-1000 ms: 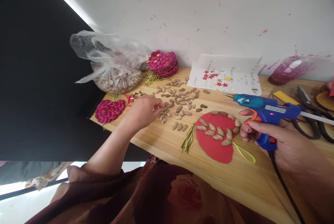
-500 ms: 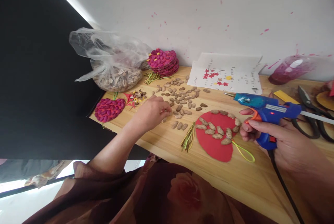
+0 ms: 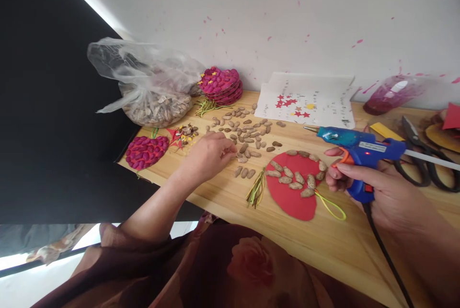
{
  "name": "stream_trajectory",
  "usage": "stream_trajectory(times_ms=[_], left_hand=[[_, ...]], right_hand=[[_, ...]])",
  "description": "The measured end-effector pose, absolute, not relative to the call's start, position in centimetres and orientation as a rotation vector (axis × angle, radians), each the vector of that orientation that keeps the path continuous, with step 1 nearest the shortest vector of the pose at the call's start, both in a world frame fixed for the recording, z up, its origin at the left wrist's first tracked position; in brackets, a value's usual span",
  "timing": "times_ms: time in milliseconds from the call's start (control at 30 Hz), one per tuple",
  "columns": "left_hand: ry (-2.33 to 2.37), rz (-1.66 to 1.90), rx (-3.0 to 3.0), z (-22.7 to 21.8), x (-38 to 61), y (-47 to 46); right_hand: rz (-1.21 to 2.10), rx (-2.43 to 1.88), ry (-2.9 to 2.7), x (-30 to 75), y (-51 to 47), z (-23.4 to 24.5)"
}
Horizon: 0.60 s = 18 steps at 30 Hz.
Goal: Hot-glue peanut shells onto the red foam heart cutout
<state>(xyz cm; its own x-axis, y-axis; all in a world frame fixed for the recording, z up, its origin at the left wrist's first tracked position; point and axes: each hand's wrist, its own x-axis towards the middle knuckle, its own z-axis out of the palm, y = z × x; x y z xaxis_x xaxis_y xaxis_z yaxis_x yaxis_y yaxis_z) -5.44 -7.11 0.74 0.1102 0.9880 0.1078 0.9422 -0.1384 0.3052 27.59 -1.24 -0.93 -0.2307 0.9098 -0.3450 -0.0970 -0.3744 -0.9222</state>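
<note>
My left hand (image 3: 212,154) is at the near-left edge of the scattered peanuts (image 3: 251,134), thumb and fingers pinched together. Whatever lies between the fingertips is too hidden to make out. My right hand (image 3: 370,188) grips a blue glue gun (image 3: 375,147) with a finger on its orange trigger, nozzle pointing left. Its red light is lit, and a white glue stick (image 3: 429,158) sticks out behind. Below the nozzle lies a red heart-shaped card (image 3: 291,200) with several peanuts on its upper part, a tassel (image 3: 257,188) at its left and a yellow-green loop (image 3: 332,207) at its right.
A plastic bag of peanuts (image 3: 158,107) stands back left, beside stacked purple decorated pieces (image 3: 221,85). Another purple piece (image 3: 147,151) lies near the table's left edge. Paper with stars (image 3: 305,99), a tipped pink-stained bottle (image 3: 391,95) and black scissors (image 3: 426,154) lie behind and right.
The view has shifted slightly, so everything appears a little further left. My left hand stays pinched by the peanuts, and my right hand still holds the glue gun above the card's right side.
</note>
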Motion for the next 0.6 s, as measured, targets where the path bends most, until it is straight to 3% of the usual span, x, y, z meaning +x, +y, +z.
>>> stream_trajectory(times_ms=[600], left_hand=[[1.977,0.387,2.231,0.7,-4.0,-6.4]], right_hand=[[1.761,-1.143,-1.075,27.3,-1.6,-0.4]])
